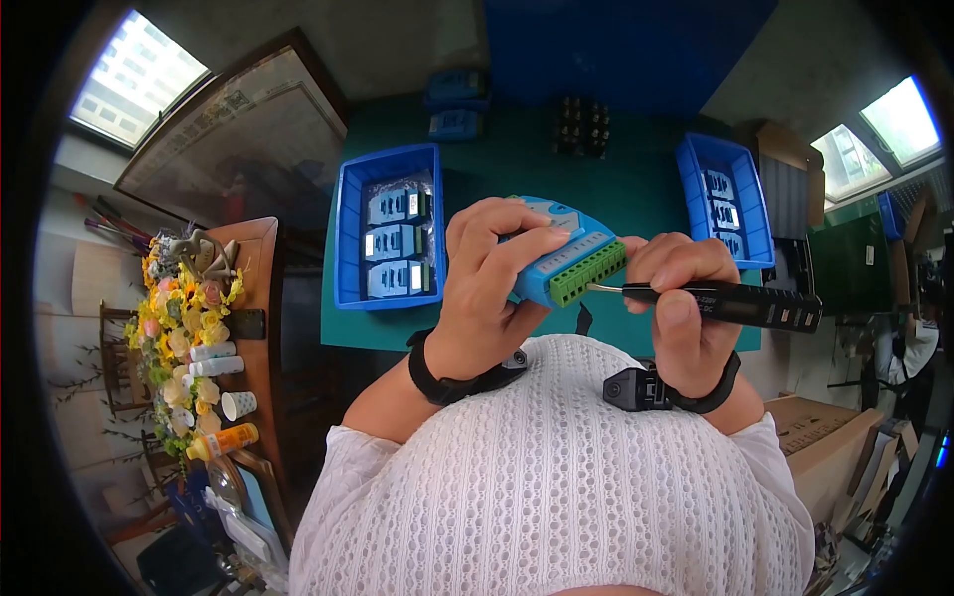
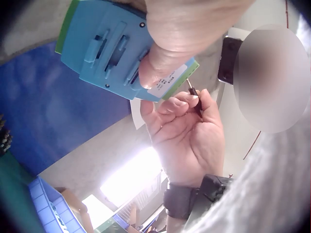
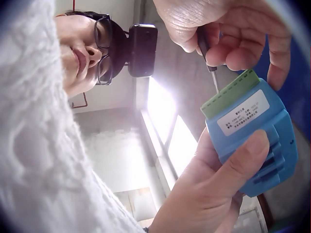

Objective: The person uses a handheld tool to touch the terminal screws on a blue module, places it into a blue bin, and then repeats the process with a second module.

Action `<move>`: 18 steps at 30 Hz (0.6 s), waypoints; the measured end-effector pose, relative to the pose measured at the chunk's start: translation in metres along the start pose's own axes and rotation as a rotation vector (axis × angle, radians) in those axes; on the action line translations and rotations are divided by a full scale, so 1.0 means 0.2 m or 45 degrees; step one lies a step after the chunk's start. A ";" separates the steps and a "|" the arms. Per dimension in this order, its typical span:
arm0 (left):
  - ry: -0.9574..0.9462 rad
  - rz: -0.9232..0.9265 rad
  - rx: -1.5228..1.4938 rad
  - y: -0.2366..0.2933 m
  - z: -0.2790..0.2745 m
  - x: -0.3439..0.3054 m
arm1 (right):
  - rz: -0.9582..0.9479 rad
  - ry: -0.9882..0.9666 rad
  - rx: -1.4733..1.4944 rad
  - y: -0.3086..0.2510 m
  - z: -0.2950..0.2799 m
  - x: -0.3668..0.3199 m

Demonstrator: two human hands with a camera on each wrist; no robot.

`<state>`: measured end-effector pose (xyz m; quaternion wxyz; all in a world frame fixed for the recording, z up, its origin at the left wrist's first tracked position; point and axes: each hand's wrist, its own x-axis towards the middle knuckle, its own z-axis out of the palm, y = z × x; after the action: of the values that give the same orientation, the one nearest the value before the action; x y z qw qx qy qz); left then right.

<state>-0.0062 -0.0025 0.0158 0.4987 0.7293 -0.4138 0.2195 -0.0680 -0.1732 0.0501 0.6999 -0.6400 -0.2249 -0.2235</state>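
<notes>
My left hand grips a light-blue electronic module by its body, with the thumb on its slotted back in the wrist views. Along one edge of the module runs a green screw terminal block. My right hand holds a black voltage-tester screwdriver marked with a 220V print. Its thin metal shaft points at the terminal block, the tip right at the block's edge. In the right wrist view, a white printed label shows beside the green block.
Blue bins holding similar modules stand left and right on the green table. More blue modules and a group of small dark parts sit at the back. A wooden side table with flowers is at left.
</notes>
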 end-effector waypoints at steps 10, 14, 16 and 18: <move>-0.002 0.005 0.003 -0.01 0.01 0.00 | 0.039 -0.034 -0.105 0.00 0.00 -0.01; -0.003 -0.001 -0.005 -0.01 0.00 0.00 | 0.060 -0.008 -0.010 0.00 -0.01 -0.01; -0.003 -0.004 -0.001 -0.01 0.00 0.00 | 0.101 0.017 0.013 -0.01 0.00 -0.02; -0.005 -0.004 0.000 -0.01 0.00 0.01 | 0.115 0.010 0.021 -0.02 0.00 -0.02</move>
<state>-0.0048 -0.0036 0.0158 0.4984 0.7304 -0.4135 0.2172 -0.0725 -0.1727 0.0505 0.7154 -0.6428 -0.1951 -0.1923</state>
